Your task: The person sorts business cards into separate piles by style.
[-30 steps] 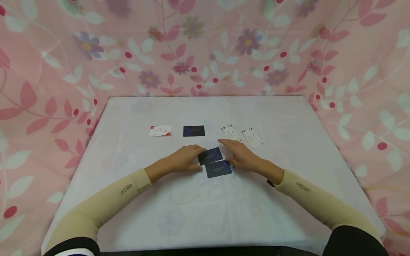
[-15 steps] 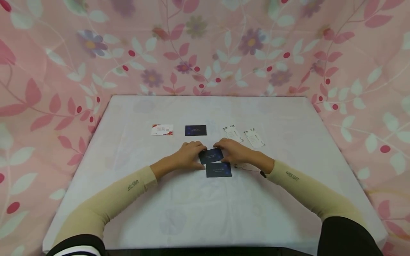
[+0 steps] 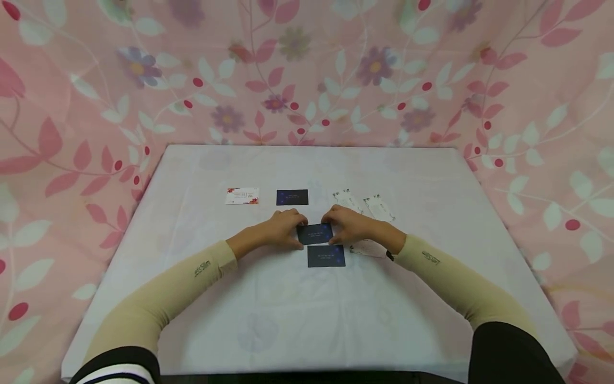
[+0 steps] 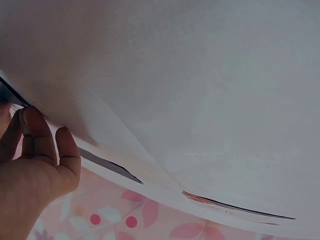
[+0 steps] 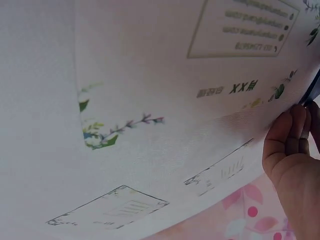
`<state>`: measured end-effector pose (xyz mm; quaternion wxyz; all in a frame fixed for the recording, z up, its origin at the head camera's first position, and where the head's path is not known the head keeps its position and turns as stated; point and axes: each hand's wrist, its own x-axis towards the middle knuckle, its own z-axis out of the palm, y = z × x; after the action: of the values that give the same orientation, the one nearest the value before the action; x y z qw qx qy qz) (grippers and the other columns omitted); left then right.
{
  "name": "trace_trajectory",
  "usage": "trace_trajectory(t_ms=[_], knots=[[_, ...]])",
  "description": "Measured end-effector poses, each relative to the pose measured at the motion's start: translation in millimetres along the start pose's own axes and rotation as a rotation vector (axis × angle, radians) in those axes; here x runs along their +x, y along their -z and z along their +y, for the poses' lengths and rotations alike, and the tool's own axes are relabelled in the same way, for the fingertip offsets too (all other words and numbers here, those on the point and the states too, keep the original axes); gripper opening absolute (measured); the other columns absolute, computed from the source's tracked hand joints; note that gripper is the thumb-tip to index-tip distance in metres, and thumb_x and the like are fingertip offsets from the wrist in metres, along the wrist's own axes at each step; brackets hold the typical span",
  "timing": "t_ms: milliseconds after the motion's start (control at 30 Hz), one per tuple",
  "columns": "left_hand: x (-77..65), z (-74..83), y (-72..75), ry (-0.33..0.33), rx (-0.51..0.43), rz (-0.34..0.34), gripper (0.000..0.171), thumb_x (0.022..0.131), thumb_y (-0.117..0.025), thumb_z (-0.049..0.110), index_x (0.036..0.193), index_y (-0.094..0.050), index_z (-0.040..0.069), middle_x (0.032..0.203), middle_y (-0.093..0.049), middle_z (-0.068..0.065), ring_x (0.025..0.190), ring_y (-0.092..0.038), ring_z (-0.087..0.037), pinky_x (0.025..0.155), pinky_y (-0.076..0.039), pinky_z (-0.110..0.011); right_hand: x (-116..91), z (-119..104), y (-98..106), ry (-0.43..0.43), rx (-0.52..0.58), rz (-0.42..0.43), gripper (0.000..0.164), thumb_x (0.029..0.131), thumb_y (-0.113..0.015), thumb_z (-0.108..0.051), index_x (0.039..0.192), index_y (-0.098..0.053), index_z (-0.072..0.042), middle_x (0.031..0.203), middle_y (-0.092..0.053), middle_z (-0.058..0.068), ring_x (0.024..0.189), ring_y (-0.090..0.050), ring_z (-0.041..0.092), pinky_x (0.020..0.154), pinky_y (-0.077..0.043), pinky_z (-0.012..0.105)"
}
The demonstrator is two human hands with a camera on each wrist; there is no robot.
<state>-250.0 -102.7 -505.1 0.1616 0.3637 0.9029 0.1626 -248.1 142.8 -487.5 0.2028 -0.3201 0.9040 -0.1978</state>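
Note:
Both hands hold a dark blue business card (image 3: pixel 315 233) near the middle of the table, one at each short end. My left hand (image 3: pixel 280 229) has thumb and fingers at its left end; my right hand (image 3: pixel 352 226) has its thumb and fingers at the right end. In the left wrist view the left fingertips (image 4: pixel 32 112) meet the dark card's edge. Just below lies a second dark blue business card (image 3: pixel 326 256), nearly level. A white business card (image 3: pixel 368 248) with a leafy print lies partly hidden under the right wrist; it looms large in the right wrist view.
Farther back lie a white card with red flowers (image 3: pixel 242 196), another dark blue card (image 3: pixel 292 197), and two tilted white leafy cards, the left one (image 3: pixel 346 199) partly behind the right hand and the right one (image 3: pixel 379 207). A white cloth (image 3: pixel 268 320) covers the table; a pink floral curtain (image 3: pixel 307 69) surrounds it.
My right hand has moved left onto the upper dark card's right end, uncovering part of the white card. Both lower dark cards have turned from tilted to nearly level.

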Motion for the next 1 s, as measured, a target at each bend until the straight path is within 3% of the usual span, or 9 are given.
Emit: trace_trajectory(t_ms=[267,433,633,1000], knots=[[-1.1,-1.6,1.8,-0.020,0.012,-0.015,0.069,0.079,-0.080,0.040,0.134,-0.056,0.008,0.117,-0.059,-0.008,0.106,-0.055,-0.022,0.097,-0.040,-0.044,-0.9,3.7,-2.7,0.022,0.026,0.036,0.053,0.077,-0.084,-0.026,0.122,-0.064,-0.007,0.112,-0.055,0.004,0.096,-0.050,0.016,0.090,-0.045,0.032],[-4.0,-2.8,3.7,-0.024,0.019,0.029,0.072,0.078,-0.081,0.042,0.135,-0.056,0.005,0.118,-0.058,-0.009,0.103,-0.054,-0.022,0.095,-0.043,-0.043,-1.1,6.1,-4.6,0.022,0.030,0.072,0.054,0.078,-0.083,-0.027,0.124,-0.063,-0.008,0.109,-0.053,0.003,0.095,-0.050,0.016,0.086,-0.045,0.030],[-7.8,-5.9,7.3,-0.005,0.009,0.052,0.063,0.081,-0.079,0.040,0.131,-0.061,0.007,0.119,-0.059,-0.007,0.106,-0.053,-0.019,0.095,-0.042,-0.042,-0.8,4.0,-4.9,0.008,0.058,0.091,0.055,0.080,-0.081,-0.028,0.127,-0.060,-0.007,0.112,-0.052,0.004,0.097,-0.051,0.017,0.087,-0.046,0.031],[-11.7,-6.4,5.0,0.018,0.012,0.040,0.062,0.085,-0.075,0.041,0.134,-0.059,0.006,0.121,-0.058,-0.007,0.111,-0.053,-0.020,0.096,-0.038,-0.046,1.3,0.0,-9.8,0.016,0.035,0.119,0.065,0.079,-0.083,-0.036,0.131,-0.059,-0.006,0.118,-0.053,0.005,0.099,-0.054,0.016,0.089,-0.047,0.031]])
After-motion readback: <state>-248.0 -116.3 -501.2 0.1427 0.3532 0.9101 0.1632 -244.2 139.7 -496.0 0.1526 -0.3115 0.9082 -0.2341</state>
